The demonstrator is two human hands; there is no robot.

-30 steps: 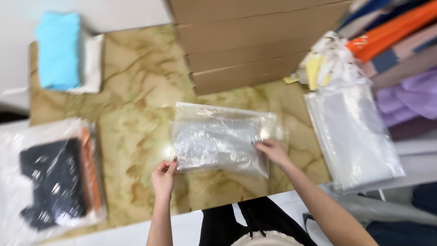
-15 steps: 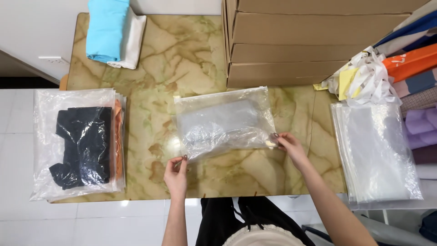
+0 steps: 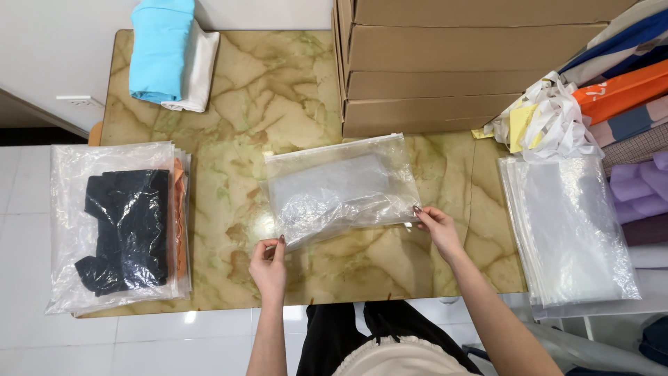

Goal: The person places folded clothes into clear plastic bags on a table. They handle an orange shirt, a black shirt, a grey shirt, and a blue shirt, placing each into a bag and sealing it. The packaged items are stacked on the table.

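on marble table (image 3: 278, 90), clear bag (image 3: 341, 188), white floor (image 3: 28, 230)

Bright, even overhead light, shadows barely there. Glare spots on the marble table (image 3: 229, 209) just left of the clear zip bag (image 3: 341, 188), whose wrinkled film also glints. Sharp focus throughout, no motion blur; slight wide-angle bowing at frame edges.

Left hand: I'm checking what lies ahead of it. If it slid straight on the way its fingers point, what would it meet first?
The left hand would likely meet the clear plastic bag that its fingertips already touch.
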